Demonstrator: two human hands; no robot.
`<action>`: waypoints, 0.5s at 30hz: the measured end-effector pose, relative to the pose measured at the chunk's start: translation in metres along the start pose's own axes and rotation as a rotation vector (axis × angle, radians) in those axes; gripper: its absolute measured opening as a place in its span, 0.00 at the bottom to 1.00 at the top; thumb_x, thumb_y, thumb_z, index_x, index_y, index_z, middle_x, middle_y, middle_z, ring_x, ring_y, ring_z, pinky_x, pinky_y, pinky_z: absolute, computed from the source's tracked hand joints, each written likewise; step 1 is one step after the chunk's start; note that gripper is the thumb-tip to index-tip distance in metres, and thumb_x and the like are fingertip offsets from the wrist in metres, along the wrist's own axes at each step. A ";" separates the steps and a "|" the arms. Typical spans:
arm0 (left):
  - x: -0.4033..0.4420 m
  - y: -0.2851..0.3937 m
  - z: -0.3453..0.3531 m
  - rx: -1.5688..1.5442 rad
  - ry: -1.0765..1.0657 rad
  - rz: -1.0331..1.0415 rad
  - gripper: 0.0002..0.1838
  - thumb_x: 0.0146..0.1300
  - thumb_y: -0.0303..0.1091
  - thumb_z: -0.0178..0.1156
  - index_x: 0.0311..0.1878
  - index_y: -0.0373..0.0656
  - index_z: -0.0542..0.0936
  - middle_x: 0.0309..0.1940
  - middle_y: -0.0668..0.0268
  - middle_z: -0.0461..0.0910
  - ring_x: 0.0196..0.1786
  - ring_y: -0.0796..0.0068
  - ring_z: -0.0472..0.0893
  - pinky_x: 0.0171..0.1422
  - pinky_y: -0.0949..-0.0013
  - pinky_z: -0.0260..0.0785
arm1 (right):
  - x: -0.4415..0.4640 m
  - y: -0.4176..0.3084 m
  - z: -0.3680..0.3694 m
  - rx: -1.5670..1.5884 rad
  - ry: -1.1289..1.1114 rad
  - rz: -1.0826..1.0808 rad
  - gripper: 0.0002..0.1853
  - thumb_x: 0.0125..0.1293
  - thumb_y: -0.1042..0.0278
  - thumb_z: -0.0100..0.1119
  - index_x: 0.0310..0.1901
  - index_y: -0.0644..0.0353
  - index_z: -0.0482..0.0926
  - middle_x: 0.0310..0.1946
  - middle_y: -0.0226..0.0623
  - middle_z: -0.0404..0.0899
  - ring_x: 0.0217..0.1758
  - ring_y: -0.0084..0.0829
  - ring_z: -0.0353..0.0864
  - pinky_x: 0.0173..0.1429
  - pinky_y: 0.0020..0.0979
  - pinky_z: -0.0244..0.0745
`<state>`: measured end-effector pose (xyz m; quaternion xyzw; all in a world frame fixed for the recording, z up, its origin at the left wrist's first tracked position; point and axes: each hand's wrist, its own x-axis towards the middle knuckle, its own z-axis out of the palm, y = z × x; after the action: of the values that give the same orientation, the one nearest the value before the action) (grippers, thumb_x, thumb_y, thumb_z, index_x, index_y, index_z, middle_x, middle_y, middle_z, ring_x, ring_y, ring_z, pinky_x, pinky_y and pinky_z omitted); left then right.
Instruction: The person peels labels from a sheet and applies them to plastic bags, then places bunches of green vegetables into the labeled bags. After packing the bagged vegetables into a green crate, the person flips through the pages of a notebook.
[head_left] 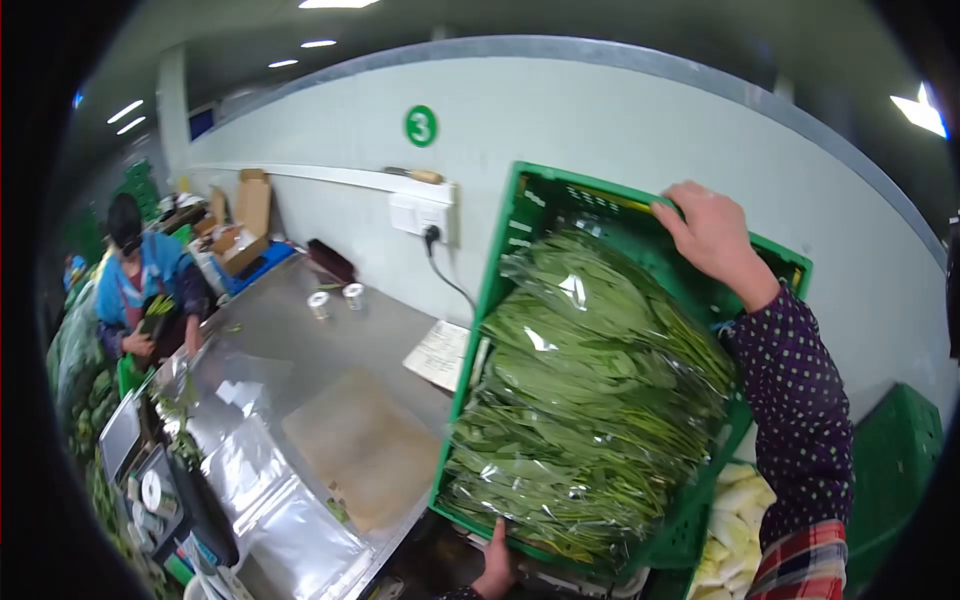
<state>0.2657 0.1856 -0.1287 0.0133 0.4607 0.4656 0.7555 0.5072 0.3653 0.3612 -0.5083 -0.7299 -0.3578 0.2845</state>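
A green plastic crate (498, 240) is tilted in front of me, filled with bundles of long leafy greens (590, 390) in clear plastic bags. My right hand (715, 235) grips the crate's far rim, fingers wrapped over it. At the near edge, my left hand (495, 568) holds the crate with its thumb up on the rim; its other fingers are hidden beneath. The crate's underside cannot be seen.
Left of the crate is a metal table (285, 310) with a brown board (355, 445), plastic bags (285, 500) and a handwritten paper (438, 352). A person (140, 280) holding greens stands at its far side. Pale cabbages (735, 525) lie below right, near another green crate (895, 470).
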 end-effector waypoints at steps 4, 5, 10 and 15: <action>0.008 -0.003 -0.004 -0.099 -0.018 -0.064 0.33 0.61 0.62 0.56 0.54 0.41 0.68 0.33 0.57 0.74 0.37 0.58 0.77 0.45 0.48 0.74 | 0.002 0.002 0.009 -0.103 -0.160 0.112 0.18 0.68 0.51 0.48 0.33 0.59 0.75 0.25 0.45 0.80 0.31 0.51 0.79 0.36 0.48 0.72; 0.001 0.003 -0.002 -0.095 -0.043 -0.079 0.35 0.60 0.65 0.56 0.54 0.41 0.68 0.35 0.57 0.75 0.38 0.58 0.77 0.46 0.49 0.74 | 0.001 0.001 0.004 -0.072 -0.185 0.156 0.18 0.67 0.52 0.49 0.33 0.60 0.75 0.25 0.48 0.79 0.33 0.50 0.79 0.37 0.48 0.72; -0.033 0.043 0.015 0.135 -0.040 -0.047 0.35 0.60 0.65 0.55 0.52 0.39 0.72 0.36 0.58 0.78 0.33 0.63 0.79 0.39 0.57 0.75 | -0.012 0.005 -0.063 0.201 -0.202 0.124 0.16 0.66 0.60 0.53 0.29 0.68 0.73 0.18 0.49 0.69 0.21 0.42 0.69 0.30 0.40 0.64; -0.094 0.122 0.003 0.438 -0.099 0.136 0.28 0.61 0.54 0.61 0.47 0.33 0.75 0.29 0.62 0.79 0.22 0.73 0.76 0.26 0.70 0.73 | -0.102 0.040 -0.168 0.239 -0.276 0.694 0.14 0.66 0.63 0.55 0.28 0.64 0.78 0.19 0.36 0.73 0.26 0.33 0.72 0.34 0.35 0.66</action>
<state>0.1698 0.1889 -0.0083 0.2308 0.5112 0.4029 0.7232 0.5867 0.1835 0.3889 -0.7316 -0.5825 -0.0808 0.3449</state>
